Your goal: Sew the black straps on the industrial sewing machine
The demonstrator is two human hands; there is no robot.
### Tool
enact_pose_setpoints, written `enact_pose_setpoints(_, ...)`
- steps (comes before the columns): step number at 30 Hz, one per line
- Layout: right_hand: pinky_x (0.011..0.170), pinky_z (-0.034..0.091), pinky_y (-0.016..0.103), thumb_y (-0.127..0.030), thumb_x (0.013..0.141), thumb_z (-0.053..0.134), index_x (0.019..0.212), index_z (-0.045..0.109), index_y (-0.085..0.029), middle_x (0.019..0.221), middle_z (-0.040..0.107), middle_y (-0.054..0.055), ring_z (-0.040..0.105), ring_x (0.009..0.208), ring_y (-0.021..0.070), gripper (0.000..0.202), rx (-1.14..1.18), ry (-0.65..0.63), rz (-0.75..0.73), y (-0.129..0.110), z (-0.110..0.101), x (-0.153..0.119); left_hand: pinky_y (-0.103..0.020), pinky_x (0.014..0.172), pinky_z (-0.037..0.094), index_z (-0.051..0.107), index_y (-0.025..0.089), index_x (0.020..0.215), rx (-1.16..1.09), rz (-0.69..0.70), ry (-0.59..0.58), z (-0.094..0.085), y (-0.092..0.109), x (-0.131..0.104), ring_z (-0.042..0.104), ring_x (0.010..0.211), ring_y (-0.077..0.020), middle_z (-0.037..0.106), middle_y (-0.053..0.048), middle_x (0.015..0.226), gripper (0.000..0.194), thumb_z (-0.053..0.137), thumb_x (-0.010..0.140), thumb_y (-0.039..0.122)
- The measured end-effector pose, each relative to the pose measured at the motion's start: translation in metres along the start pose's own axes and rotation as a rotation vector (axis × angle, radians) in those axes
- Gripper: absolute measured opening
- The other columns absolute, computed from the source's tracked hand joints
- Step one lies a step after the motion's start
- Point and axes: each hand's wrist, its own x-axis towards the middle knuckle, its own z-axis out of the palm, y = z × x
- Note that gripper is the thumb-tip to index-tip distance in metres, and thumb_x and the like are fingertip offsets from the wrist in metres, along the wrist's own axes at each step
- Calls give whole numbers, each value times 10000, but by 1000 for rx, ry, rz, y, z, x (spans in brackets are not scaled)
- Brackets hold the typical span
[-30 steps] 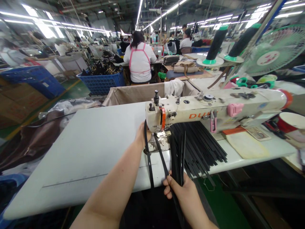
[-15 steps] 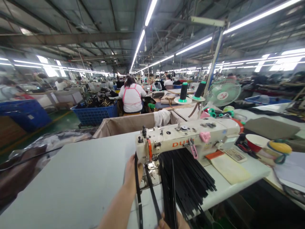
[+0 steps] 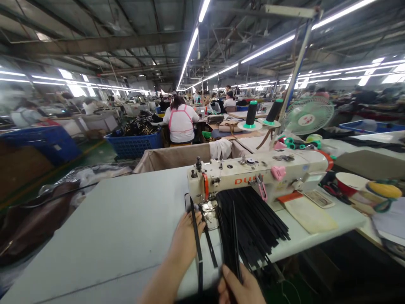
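Note:
My left hand (image 3: 186, 236) is beside the needle area of a white sewing machine (image 3: 253, 177), its bent fingers closed at a narrow black strip (image 3: 211, 249) running under the presser foot. Another black strip (image 3: 196, 238) hangs over the back of this hand. Lower right, my right hand (image 3: 240, 287) is closed around the near end of black strips (image 3: 232, 249) that stand up from a pile. That pile of black strips (image 3: 256, 223) lies fanned out under the machine arm. My left fingertips are partly hidden by the hanging strip.
A thread stand with two black cones (image 3: 252, 114) rises behind the machine, near a green fan (image 3: 306, 116). On the right sit a yellowish cloth (image 3: 311, 215) and a red and white bowl (image 3: 351, 182). A fabric-lined bin (image 3: 174, 158) borders the table's far edge; a person (image 3: 180, 120) sits beyond.
My left hand has come nearer from the machine head's left side onto the strip. My right hand has let go of that strip's near end. The view has shifted slightly.

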Motion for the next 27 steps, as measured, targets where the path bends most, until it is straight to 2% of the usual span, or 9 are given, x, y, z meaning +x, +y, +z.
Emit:
enact_pose_setpoints(2, 361, 422, 223, -848, 454, 828, 759, 619, -182, 551, 688, 6, 604, 382, 137, 762, 25, -1, 21, -10, -3, -7, -564, 1170, 477, 718, 208, 1230, -17, -7, -34, -5, 4, 2, 639, 1308, -277, 730, -94, 1312, 304, 498, 1039, 293)
enact_pose_setpoints(4, 393, 454, 213, -792, 469, 871, 820, 671, -153, 584, 699, 8, 638, 436, 138, 756, 61, 5, 51, -18, -5, -14, -559, 1180, 466, 701, 200, 1264, -20, -6, -51, -9, 8, 3, 633, 1316, -275, 720, -108, 1328, 302, 524, 1031, 270)
enact_pose_setpoints(10, 510, 536, 210, -547, 601, 931, 958, 720, -114, 670, 738, 36, 715, 573, 159, 599, 134, 4, 157, -26, -13, -30, -570, 1178, 460, 703, 193, 1248, -18, 21, -67, -12, 8, 3, 629, 1319, -289, 704, -136, 1347, 271, 576, 1017, 254)
enact_pose_setpoints(13, 516, 548, 230, -491, 652, 903, 977, 710, -120, 686, 745, 43, 723, 588, 177, 531, 132, -4, 179, -24, -14, -33, -573, 1168, 469, 704, 184, 1239, -11, 22, -58, -10, 4, 2, 634, 1311, -301, 715, -144, 1323, 270, 632, 986, 243)
enact_pose_setpoints(17, 469, 521, 241, -492, 708, 853, 989, 698, -133, 705, 753, 58, 715, 576, 194, 481, 99, -16, 156, -21, -15, -34, -568, 1166, 477, 701, 194, 1236, -21, 20, -43, -7, 1, 1, 627, 1315, -304, 711, -130, 1331, 285, 670, 955, 234)
enact_pose_setpoints(21, 421, 458, 219, -538, 713, 845, 933, 701, -138, 669, 733, 52, 673, 518, 170, 479, 83, -47, 144, -20, -17, -32, -558, 1147, 501, 702, 202, 1235, -20, 33, -10, -6, 1, -1, 629, 1308, -310, 727, -112, 1302, 283, 667, 958, 250)
enact_pose_setpoints(27, 422, 440, 189, -554, 621, 924, 859, 693, -148, 692, 726, 31, 654, 500, 129, 525, 102, -61, 216, -18, -20, -29, -547, 1155, 495, 704, 194, 1217, -23, 8, -23, -10, 4, 0, 628, 1309, -309, 728, -117, 1298, 275, 679, 947, 240)
